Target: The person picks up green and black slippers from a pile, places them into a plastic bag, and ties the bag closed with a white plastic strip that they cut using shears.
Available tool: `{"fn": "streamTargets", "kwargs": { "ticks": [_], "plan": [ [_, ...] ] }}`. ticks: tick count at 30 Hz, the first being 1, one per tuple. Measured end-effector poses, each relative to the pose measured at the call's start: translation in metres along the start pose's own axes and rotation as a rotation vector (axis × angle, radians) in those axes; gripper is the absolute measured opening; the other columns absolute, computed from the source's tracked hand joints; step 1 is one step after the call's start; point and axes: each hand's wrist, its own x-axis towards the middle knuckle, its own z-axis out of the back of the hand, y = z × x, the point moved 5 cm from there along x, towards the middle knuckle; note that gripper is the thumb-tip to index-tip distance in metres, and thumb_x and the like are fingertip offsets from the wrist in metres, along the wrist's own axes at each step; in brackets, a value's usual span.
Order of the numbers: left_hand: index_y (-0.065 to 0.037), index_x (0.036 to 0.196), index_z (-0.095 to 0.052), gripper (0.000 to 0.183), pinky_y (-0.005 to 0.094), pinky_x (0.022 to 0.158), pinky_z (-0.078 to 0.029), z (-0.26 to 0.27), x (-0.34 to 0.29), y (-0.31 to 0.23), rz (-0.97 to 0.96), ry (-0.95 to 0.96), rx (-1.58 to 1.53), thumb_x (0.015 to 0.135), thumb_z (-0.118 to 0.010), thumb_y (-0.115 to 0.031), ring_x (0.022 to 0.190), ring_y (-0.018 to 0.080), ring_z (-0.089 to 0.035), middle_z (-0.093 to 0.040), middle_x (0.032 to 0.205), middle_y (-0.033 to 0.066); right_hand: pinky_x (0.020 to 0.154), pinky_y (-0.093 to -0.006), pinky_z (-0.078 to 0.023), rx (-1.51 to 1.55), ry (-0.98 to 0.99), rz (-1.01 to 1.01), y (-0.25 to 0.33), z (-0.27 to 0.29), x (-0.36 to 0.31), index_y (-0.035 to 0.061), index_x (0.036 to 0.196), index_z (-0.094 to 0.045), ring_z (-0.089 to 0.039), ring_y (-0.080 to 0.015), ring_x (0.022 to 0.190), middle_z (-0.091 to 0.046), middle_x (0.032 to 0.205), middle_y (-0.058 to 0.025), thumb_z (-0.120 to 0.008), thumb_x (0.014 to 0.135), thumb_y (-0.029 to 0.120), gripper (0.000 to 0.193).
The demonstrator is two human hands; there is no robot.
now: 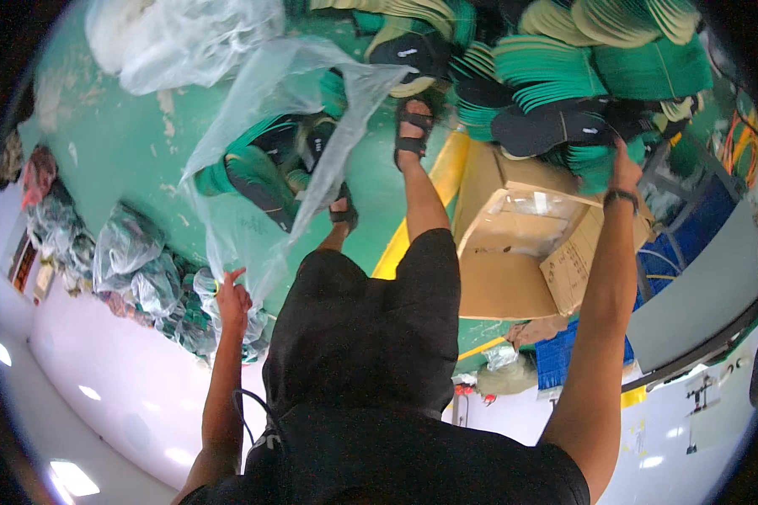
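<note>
**Two hands apart: clear film bag at left, insole stack at right**

The right hand, wearing a dark wristband, reaches the black-topped stack of thin green foam insoles toward the far right corner of the green painted floor. The top insole lies leftward from the fingertips, its long axis running left to right, with one end just beside them; the right hand is much the nearer. The left hand, well apart toward the floor's left edge, meets the near rim of a clear, thin plastic film bag. Its index finger stands out from the others. Blur and angle hide the grip, so whether either hand's fingers are clamped cannot be told.

Counted: one film bag; one open brown cardboard carton, between the near end of the stack and the person's legs; one yellow floor strip, left of the carton. At least four overlapping insole stacks fill the far right corner. More green-and-black insoles show through the film, inside it or behind it.
</note>
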Motion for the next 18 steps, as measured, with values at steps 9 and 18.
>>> {"fn": "streamTargets", "kwargs": {
  "ticks": [9,18],
  "plan": [
    [-0.007,0.134,-0.042,0.051,0.0234,0.041,-0.028,0.014,0.007,0.039,-0.042,0.094,-0.214,0.099,-0.03,-0.043,0.045,0.0079,-0.031,-0.034,0.053,-0.0024,0.079,-0.0435,-0.046,0.298,0.047,0.398,-0.042,0.039,-0.138,-0.009,0.099,-0.057,-0.06,-0.0358,0.089,-0.063,0.096,-0.0235,-0.065,0.073,0.059,0.073],
    [-0.004,0.122,-0.052,0.05,0.0236,0.041,-0.027,0.034,0.007,0.076,0.009,0.021,-0.204,0.099,-0.032,-0.043,0.042,0.0081,-0.031,-0.03,0.05,-0.0027,0.097,-0.042,-0.038,0.09,-0.169,0.212,-0.014,0.035,-0.117,-0.0146,0.115,-0.045,-0.049,-0.0401,0.114,-0.052,0.119,-0.0298,-0.064,0.063,0.071,0.102]
  ]
}}
